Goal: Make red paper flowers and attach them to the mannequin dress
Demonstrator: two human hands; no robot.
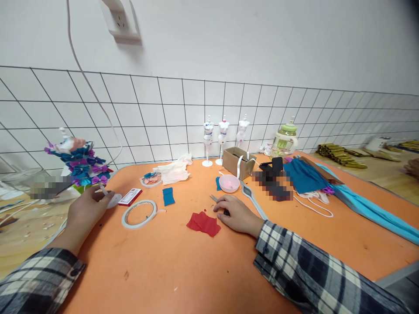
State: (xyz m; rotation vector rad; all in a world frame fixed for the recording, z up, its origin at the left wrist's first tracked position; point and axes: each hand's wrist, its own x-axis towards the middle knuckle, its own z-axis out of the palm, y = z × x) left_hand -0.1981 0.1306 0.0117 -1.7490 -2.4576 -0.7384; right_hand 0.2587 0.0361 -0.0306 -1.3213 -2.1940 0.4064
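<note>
At the left edge of the table my left hand [87,209] pinches the white post of a small mannequin stand, just above its round base. The mannequin's dress [83,163] is layered from teal and purple cloth pieces. My right hand [237,216] rests low on the table, its fingers curled over small scissors [213,198]. Only their metal tip and a bit of black handle show. Right beside those fingers lies a crumpled piece of red cloth [203,223]. A roll of white tape [139,213] and a red-and-white box [130,197] lie near my left hand.
Behind my right hand are a pink bowl [229,183], a cardboard box [238,162] and three bare mannequins [224,135]. A teal cloth piece [169,196] and pale cloth [173,170] lie mid-table. Farther right are a green-lidded jug [284,140] and teal fabric [306,175].
</note>
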